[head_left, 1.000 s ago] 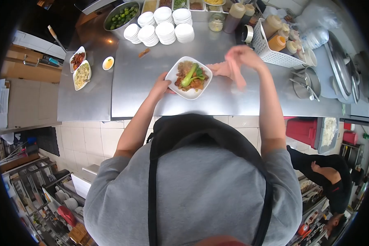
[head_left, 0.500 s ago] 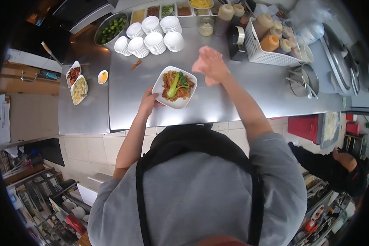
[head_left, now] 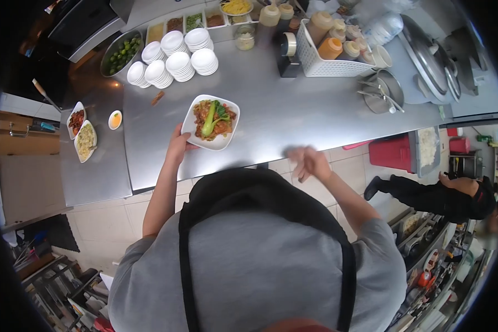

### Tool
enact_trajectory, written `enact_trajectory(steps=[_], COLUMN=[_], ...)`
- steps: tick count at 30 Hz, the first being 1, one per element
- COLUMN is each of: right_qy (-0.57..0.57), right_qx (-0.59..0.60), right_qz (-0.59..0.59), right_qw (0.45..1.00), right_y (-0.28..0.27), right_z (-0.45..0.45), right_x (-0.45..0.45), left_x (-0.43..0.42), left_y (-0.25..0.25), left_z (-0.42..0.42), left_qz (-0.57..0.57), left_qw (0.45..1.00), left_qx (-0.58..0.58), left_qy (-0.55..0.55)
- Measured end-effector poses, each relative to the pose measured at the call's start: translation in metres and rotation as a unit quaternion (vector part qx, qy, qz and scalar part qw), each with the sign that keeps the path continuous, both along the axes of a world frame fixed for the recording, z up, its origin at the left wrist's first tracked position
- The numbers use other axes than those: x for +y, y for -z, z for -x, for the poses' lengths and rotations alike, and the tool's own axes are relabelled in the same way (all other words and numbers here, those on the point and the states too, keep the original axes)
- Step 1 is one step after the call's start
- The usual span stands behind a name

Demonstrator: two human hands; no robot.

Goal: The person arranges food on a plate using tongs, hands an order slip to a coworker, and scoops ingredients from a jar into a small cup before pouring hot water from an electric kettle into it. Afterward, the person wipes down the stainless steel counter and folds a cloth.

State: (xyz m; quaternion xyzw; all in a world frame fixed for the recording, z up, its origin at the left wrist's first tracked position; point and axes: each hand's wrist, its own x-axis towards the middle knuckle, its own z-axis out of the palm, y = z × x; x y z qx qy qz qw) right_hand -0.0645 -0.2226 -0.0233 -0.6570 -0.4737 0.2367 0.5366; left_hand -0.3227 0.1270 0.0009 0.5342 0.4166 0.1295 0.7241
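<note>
My left hand (head_left: pixel 176 146) grips the lower left rim of a square white bowl (head_left: pixel 187 119), with the thumb at the edge. In the bowl lie browned, saucy food (head_left: pixel 222 128) and a green bok choy (head_left: pixel 209 120) across the top. My right hand (head_left: pixel 311 164) is off the counter's front edge, over the tiled floor. Its fingers look apart and are partly blurred; nothing shows in them. The pink cloth is not visible now.
On the steel counter (head_left: pixel 260 99) are stacked white saucers (head_left: pixel 173 41), a bowl of green limes (head_left: pixel 124 52), a white basket (head_left: pixel 337 69) of sauce bottles and metal pots (head_left: pixel 383 91). Two filled dishes (head_left: pixel 86 143) stand left. A person in black (head_left: pixel 437 196) is behind, right.
My right hand has drawn back from the counter toward me, and the pink cloth has left sight. The left hand still holds the bowl; the view has shifted.
</note>
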Motion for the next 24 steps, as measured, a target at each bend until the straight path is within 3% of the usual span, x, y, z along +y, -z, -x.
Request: enact_trajectory(steps=[2, 3, 4, 7, 8, 9, 10, 12, 16, 18, 19, 21, 23, 24], right_qy=[0.166, 0.314, 0.429, 0.448, 0.467, 0.465, 0.464, 0.419, 0.269, 0.147, 0.095, 0.039, -0.109, -0.053], right_qx=[0.298, -0.027, -0.072, -0.168, -0.278, -0.376, -0.375, -0.504, -0.497, -0.489, -0.498, -0.503, -0.457, -0.415], right_qz=[-0.096, 0.081, 0.025, 0.015, 0.185, 0.347, 0.345, 0.287, 0.065, 0.087, 0.03, -0.034, -0.1, -0.03], right_qw=[0.935, 0.946, 0.9, 0.878, 0.819, 0.722, 0.724, 0.699, 0.823, 0.855, 0.861, 0.863, 0.877, 0.908], right_y=[-0.002, -0.018, -0.034, 0.036, 0.048, 0.05, 0.057, 0.062, 0.016, -0.02, -0.022, -0.028, -0.036, -0.026], right_z=[-0.037, -0.064, -0.085, -0.198, -0.213, -0.217, -0.214, -0.177, -0.038, 0.026, 0.055, 0.07, 0.062, 0.049], right_x=[0.003, 0.007, 0.021, 0.015, 0.022, 0.027, 0.036, 0.08, 0.141, 0.141, 0.137, 0.139, 0.141, 0.149], left_x=[-0.001, -0.001, 0.0, 0.004, 0.004, 0.004, 0.004, 0.007, 0.004, 0.008, 0.011, 0.014, 0.02, 0.022], left_y=[0.0, 0.001, 0.002, 0.007, 0.006, 0.005, 0.005, 0.006, 0.005, 0.007, 0.008, 0.006, 0.002, 0.001], left_z=[0.0, 0.0, 0.0, 0.002, 0.002, 0.001, 0.001, 0.002, 0.005, 0.011, 0.015, 0.02, 0.026, 0.03], left_qz=[-0.001, -0.003, -0.005, 0.002, 0.001, 0.003, 0.004, 0.004, 0.008, 0.014, 0.018, 0.023, 0.024, 0.021], left_qw=[1.0, 1.0, 1.0, 1.0, 1.0, 1.0, 1.0, 1.0, 0.999, 0.999, 0.998, 0.997, 0.996, 0.995], left_qx=[0.001, 0.0, 0.0, -0.004, -0.004, -0.005, -0.005, -0.001, -0.007, -0.014, -0.023, -0.025, -0.025, -0.024], left_qy=[0.001, -0.002, -0.006, 0.005, 0.002, 0.001, 0.002, 0.005, -0.038, -0.044, -0.051, -0.068, -0.085, -0.095])
